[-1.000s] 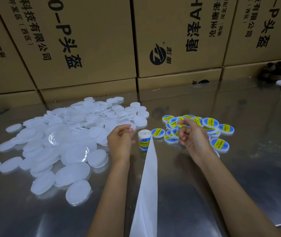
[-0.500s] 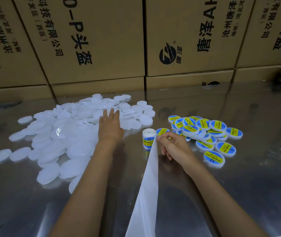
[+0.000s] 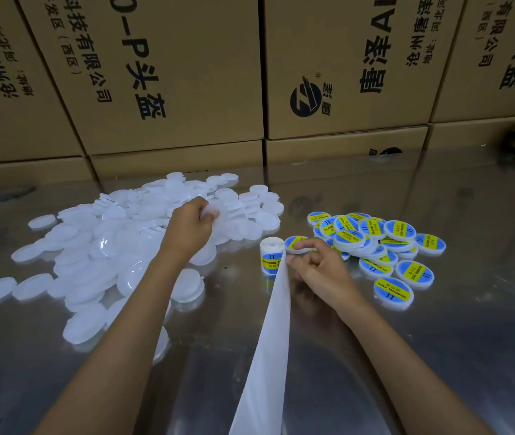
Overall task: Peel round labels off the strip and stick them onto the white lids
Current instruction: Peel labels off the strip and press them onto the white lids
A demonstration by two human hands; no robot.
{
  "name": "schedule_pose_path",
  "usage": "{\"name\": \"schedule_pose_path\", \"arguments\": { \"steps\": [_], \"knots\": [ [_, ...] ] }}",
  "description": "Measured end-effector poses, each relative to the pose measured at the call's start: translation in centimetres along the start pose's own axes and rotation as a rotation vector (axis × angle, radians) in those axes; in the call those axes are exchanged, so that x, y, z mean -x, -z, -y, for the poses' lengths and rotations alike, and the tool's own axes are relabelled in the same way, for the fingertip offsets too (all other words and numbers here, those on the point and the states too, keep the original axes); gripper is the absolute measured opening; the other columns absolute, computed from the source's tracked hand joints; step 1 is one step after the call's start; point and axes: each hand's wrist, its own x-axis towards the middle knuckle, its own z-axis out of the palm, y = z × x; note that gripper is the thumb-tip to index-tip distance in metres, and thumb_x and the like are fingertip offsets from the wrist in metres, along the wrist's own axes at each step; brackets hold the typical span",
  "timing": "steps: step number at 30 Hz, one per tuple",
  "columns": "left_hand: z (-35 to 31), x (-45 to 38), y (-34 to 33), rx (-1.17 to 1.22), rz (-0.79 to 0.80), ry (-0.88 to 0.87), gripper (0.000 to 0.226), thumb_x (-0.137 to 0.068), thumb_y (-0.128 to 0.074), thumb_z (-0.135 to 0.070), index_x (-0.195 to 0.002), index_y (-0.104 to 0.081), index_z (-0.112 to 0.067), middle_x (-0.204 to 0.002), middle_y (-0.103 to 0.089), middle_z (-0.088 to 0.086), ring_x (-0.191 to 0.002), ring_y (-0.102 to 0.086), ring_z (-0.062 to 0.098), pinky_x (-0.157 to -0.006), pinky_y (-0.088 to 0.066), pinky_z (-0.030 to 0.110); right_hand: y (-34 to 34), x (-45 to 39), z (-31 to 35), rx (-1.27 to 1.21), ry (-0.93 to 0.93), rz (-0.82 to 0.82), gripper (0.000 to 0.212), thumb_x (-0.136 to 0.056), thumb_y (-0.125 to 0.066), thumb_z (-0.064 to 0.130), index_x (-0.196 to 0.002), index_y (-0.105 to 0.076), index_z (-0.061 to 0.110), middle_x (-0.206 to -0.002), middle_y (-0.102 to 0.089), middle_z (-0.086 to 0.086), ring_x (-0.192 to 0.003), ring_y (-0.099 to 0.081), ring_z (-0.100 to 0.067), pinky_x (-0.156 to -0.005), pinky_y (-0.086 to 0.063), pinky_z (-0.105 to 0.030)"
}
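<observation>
On glossy metal table point(image 3: 438, 340), left hand point(image 3: 187, 230) gripping round white lid point(image 3: 210, 211), right hand point(image 3: 319, 268) pinching smooth strip point(image 3: 268, 340).

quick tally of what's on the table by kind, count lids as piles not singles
plain white lid pile: 1
labelled lid pile: 1
label roll: 1
paper strip: 1
hands: 2, left hand, right hand
total: 6

Dim, cool light overall. Steel table point(image 3: 438, 356) mirrors the boxes point(image 3: 171, 73) in soft reflections toward 12 o'clock; streaky glare toward 6 o'clock. White lids point(image 3: 118, 246) are the brightest area, edges washed out. Wide-angle bend tilts box edges at 9 and 3 o'clock. Corner at 2 o'clock murky, slightly soft.
</observation>
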Motion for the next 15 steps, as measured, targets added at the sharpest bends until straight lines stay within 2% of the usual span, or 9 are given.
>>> {"name": "schedule_pose_path", "arguments": {
  "steps": [3,5,6,8,11,13,15],
  "knots": [
    [-2.0,1.8,0.2,0.474,0.11,0.14,0.019,-0.102,-0.057,-0.021,-0.093,-0.059,-0.004,-0.097,-0.071,0.013,-0.081,-0.071,0.025,-0.061,-0.058,0.026,-0.1,-0.4,-0.6,0.081,0.043,0.004,0.026,-0.089,-0.07,0.018,-0.112,-0.061,0.027,-0.059,-0.053,0.013,-0.055,-0.051,0.001,-0.068,-0.044,-0.021],
    [-3.4,3.1,0.0,0.7,0.236,0.212,0.028,-0.104,-0.055,-0.026,-0.107,-0.061,0.002,-0.105,-0.074,0.015,-0.086,-0.075,0.023,-0.067,-0.06,0.029,-0.2,-0.5,-1.0,0.121,0.058,0.035,0.033,-0.09,-0.069,0.021,-0.121,-0.06,0.027,-0.054,-0.052,0.021,-0.056,-0.052,0.005,-0.071,-0.041,-0.018],
    [-4.0,3.7,-0.4,0.739,0.296,0.223,0.032,-0.105,-0.053,-0.028,-0.114,-0.059,0.002,-0.108,-0.074,0.015,-0.088,-0.076,0.023,-0.068,-0.06,0.032,-0.2,-0.5,-1.1,0.138,0.063,0.048,0.034,-0.091,-0.068,0.022,-0.124,-0.06,0.026,-0.054,-0.051,0.023,-0.057,-0.051,0.006,-0.071,-0.041,-0.018],
    [-4.8,4.6,-1.3,0.659,0.349,0.175,0.033,-0.106,-0.047,-0.034,-0.118,-0.054,-0.004,-0.111,-0.074,0.012,-0.09,-0.075,0.022,-0.064,-0.057,0.034,-0.2,-0.5,-1.2,0.174,0.074,0.067,0.035,-0.091,-0.068,0.025,-0.125,-0.061,0.026,-0.057,-0.051,0.023,-0.058,-0.051,0.006,-0.07,-0.04,-0.016],
    [-5.5,5.3,-2.3,0.48,0.265,0.056,0.031,-0.107,-0.043,-0.039,-0.109,-0.048,-0.008,-0.105,-0.07,0.012,-0.078,-0.07,0.016,-0.051,-0.05,0.028,-0.4,-0.1,-0.9,0.2,0.11,0.074,0.026,-0.089,-0.07,0.027,-0.116,-0.067,0.026,-0.065,-0.048,0.015,-0.057,-0.047,0.003,-0.063,-0.04,-0.01],
    [-5.8,5.6,-2.8,0.443,0.234,0.005,0.029,-0.107,-0.043,-0.04,-0.106,-0.046,-0.01,-0.098,-0.067,0.015,-0.071,-0.066,0.012,-0.06,-0.051,0.032,-0.7,0.3,-0.6,0.202,0.127,0.07,0.021,-0.087,-0.073,0.027,-0.108,-0.069,0.025,-0.071,-0.049,0.01,-0.061,-0.046,-0.002,-0.067,-0.043,-0.017],
    [-5.7,5.9,-3.3,0.42,0.25,-0.031,0.028,-0.106,-0.042,-0.041,-0.103,-0.044,-0.014,-0.097,-0.068,0.011,-0.08,-0.068,0.015,-0.072,-0.052,0.04,-0.9,0.6,-0.3,0.204,0.131,0.067,0.027,-0.086,-0.074,0.025,-0.112,-0.067,0.024,-0.078,-0.052,0.005,-0.067,-0.047,-0.006,-0.074,-0.045,-0.025]
  ]
}}
